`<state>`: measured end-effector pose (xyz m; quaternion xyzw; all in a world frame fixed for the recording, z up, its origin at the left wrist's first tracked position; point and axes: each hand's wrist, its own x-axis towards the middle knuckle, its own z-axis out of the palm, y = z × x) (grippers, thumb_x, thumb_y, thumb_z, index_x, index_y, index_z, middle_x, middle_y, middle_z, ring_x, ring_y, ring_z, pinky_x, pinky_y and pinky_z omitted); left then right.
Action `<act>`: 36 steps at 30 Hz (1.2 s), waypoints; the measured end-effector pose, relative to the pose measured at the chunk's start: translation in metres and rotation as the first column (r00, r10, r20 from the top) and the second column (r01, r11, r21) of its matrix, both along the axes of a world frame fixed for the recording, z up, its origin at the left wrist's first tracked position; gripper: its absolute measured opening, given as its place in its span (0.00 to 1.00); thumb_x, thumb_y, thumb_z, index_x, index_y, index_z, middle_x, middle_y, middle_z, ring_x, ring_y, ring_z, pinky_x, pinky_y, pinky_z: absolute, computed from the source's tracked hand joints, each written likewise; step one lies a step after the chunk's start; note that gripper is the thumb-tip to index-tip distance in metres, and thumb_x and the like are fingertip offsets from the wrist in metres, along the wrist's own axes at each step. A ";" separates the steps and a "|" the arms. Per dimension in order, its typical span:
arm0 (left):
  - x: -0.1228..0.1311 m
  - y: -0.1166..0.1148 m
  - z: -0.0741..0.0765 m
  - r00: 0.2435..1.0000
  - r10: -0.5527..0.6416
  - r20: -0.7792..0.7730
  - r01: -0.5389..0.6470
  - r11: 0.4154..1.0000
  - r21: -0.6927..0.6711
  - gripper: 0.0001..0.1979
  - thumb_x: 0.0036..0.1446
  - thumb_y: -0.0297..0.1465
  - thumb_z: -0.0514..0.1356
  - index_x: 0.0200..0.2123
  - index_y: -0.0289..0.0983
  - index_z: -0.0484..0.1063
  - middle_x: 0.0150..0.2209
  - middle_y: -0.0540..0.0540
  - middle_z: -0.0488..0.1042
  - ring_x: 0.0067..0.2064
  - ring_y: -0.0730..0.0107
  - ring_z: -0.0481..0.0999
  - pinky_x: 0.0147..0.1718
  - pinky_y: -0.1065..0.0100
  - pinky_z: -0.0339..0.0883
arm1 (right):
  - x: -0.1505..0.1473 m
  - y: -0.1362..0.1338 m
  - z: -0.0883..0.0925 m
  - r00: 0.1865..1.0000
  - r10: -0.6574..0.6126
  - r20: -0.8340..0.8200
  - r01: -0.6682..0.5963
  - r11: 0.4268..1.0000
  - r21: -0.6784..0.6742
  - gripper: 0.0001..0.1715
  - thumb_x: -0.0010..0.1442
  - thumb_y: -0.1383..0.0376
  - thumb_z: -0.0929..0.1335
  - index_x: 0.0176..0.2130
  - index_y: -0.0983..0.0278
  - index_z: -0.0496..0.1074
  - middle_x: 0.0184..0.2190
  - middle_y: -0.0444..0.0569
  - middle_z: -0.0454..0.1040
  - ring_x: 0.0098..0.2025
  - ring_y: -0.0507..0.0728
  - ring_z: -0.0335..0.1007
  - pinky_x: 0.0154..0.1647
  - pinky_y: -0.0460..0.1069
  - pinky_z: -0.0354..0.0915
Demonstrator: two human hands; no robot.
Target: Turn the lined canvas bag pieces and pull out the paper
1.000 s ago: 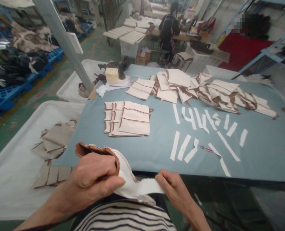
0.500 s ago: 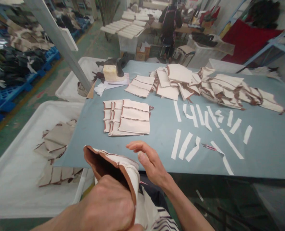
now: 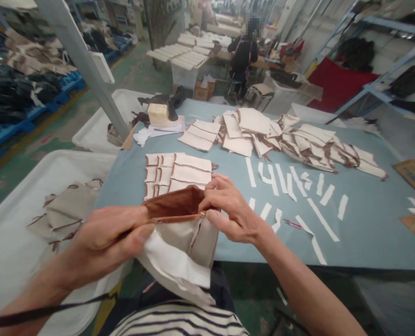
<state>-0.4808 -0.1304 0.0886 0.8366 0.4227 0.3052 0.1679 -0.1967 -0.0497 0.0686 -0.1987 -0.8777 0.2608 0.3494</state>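
Brown-lined pouch (image 3: 177,234) gapes open; white tub (image 3: 7,266) holds beige pieces (image 3: 67,205).

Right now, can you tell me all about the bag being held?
The bag looks like off-white cloth with a brown lining inside. It's open at the top, brown along the rim. The left hand grips one end, the right hand the other. A white strip crosses its front. It's held up by the near edge of the table.

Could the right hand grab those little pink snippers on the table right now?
Probably not as things stand: the right hand is holding the rim of the brown-lined pouch. If it let go, maybe yes: only white strips lie between it and the pink snippers.
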 end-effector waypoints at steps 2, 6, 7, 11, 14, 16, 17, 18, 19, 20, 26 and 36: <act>-0.007 0.014 0.008 0.998 -0.021 0.056 0.022 1.000 -0.019 0.12 0.74 0.28 0.55 0.36 0.40 0.76 0.29 0.54 0.79 0.29 0.76 0.76 0.32 0.78 0.66 | 0.009 0.000 0.012 0.998 -0.025 0.055 0.018 0.993 0.114 0.07 0.69 0.65 0.67 0.37 0.61 0.74 0.29 0.44 0.75 0.38 0.58 0.69 0.60 0.60 0.60; -0.011 0.027 0.017 0.998 -0.014 0.060 0.018 0.997 -0.077 0.12 0.73 0.25 0.55 0.36 0.37 0.75 0.29 0.56 0.77 0.29 0.78 0.73 0.33 0.79 0.64 | 0.009 0.004 0.019 0.994 0.019 0.105 -0.032 0.991 0.127 0.04 0.72 0.65 0.68 0.41 0.60 0.74 0.33 0.47 0.78 0.39 0.58 0.70 0.54 0.58 0.62; -0.012 0.029 0.018 0.998 -0.018 0.054 0.023 0.995 -0.094 0.12 0.73 0.25 0.55 0.36 0.37 0.75 0.30 0.56 0.77 0.30 0.78 0.73 0.33 0.79 0.64 | 0.008 0.005 0.019 0.995 0.032 0.097 -0.042 0.994 0.105 0.06 0.73 0.64 0.68 0.41 0.60 0.74 0.34 0.48 0.79 0.39 0.58 0.70 0.53 0.57 0.63; -0.014 0.039 0.021 1.000 0.004 0.020 -0.002 0.994 -0.107 0.10 0.73 0.24 0.57 0.47 0.37 0.79 0.42 0.52 0.84 0.42 0.74 0.81 0.45 0.79 0.68 | 0.006 0.006 0.022 0.997 0.068 0.040 -0.069 0.997 0.036 0.09 0.77 0.63 0.66 0.40 0.60 0.72 0.35 0.47 0.80 0.39 0.58 0.72 0.52 0.56 0.63; -0.003 0.047 0.027 0.995 -0.097 -0.006 0.096 0.993 -0.072 0.11 0.69 0.26 0.61 0.52 0.38 0.80 0.48 0.49 0.86 0.49 0.69 0.83 0.51 0.76 0.69 | 0.005 0.003 0.033 0.995 0.100 0.020 -0.100 0.995 -0.005 0.10 0.78 0.63 0.66 0.40 0.61 0.71 0.35 0.47 0.79 0.39 0.57 0.72 0.50 0.55 0.64; 0.011 0.051 0.032 0.976 -0.215 0.025 0.216 0.971 -0.102 0.09 0.67 0.29 0.63 0.48 0.38 0.80 0.43 0.49 0.86 0.44 0.69 0.83 0.46 0.75 0.72 | 0.002 0.000 0.041 0.994 0.109 0.013 -0.108 0.993 -0.036 0.11 0.78 0.63 0.66 0.40 0.61 0.71 0.35 0.47 0.78 0.38 0.56 0.71 0.48 0.53 0.65; 0.019 0.052 0.035 0.966 -0.250 0.059 0.256 0.959 -0.119 0.07 0.66 0.29 0.64 0.46 0.38 0.80 0.41 0.49 0.86 0.42 0.70 0.83 0.44 0.75 0.73 | 0.001 -0.001 0.043 0.994 0.105 0.011 -0.104 0.993 -0.058 0.11 0.78 0.63 0.66 0.39 0.61 0.70 0.34 0.46 0.78 0.38 0.56 0.71 0.46 0.52 0.65; 0.026 0.053 0.037 0.960 -0.266 0.093 0.276 0.953 -0.126 0.06 0.66 0.29 0.63 0.45 0.38 0.79 0.39 0.50 0.85 0.40 0.71 0.83 0.42 0.76 0.73 | 0.000 -0.003 0.045 0.995 0.096 0.012 -0.095 0.992 -0.083 0.12 0.78 0.63 0.66 0.39 0.60 0.70 0.34 0.46 0.77 0.38 0.55 0.71 0.45 0.51 0.65; 0.033 0.054 0.039 0.957 -0.263 0.124 0.278 0.953 -0.123 0.05 0.66 0.27 0.63 0.44 0.38 0.79 0.38 0.50 0.84 0.39 0.72 0.82 0.42 0.76 0.72 | -0.001 -0.004 0.046 0.996 0.084 0.014 -0.082 0.991 -0.108 0.12 0.78 0.63 0.65 0.38 0.60 0.69 0.34 0.45 0.77 0.37 0.54 0.71 0.43 0.50 0.65; 0.038 0.054 0.040 0.955 -0.260 0.142 0.277 0.954 -0.114 0.05 0.65 0.26 0.63 0.42 0.38 0.79 0.37 0.51 0.84 0.38 0.73 0.82 0.41 0.77 0.72 | -0.001 -0.006 0.046 0.997 0.069 0.015 -0.067 0.989 -0.132 0.13 0.78 0.62 0.65 0.38 0.60 0.69 0.34 0.45 0.77 0.37 0.54 0.71 0.42 0.49 0.65; 0.050 0.054 0.041 0.966 -0.230 0.120 0.242 0.965 -0.103 0.09 0.63 0.22 0.59 0.34 0.37 0.78 0.28 0.55 0.80 0.29 0.78 0.77 0.33 0.79 0.67 | 0.000 -0.012 0.039 0.999 -0.029 0.027 0.034 0.970 -0.240 0.15 0.76 0.61 0.65 0.35 0.61 0.70 0.32 0.43 0.76 0.33 0.52 0.69 0.39 0.48 0.64; 0.049 0.051 0.037 0.985 -0.140 0.104 0.158 0.969 -0.190 0.11 0.60 0.25 0.57 0.30 0.36 0.79 0.24 0.55 0.78 0.25 0.78 0.74 0.27 0.77 0.64 | -0.014 -0.019 0.033 0.987 -0.156 0.028 0.158 0.947 -0.281 0.08 0.64 0.64 0.68 0.32 0.60 0.68 0.26 0.39 0.70 0.27 0.50 0.61 0.32 0.47 0.58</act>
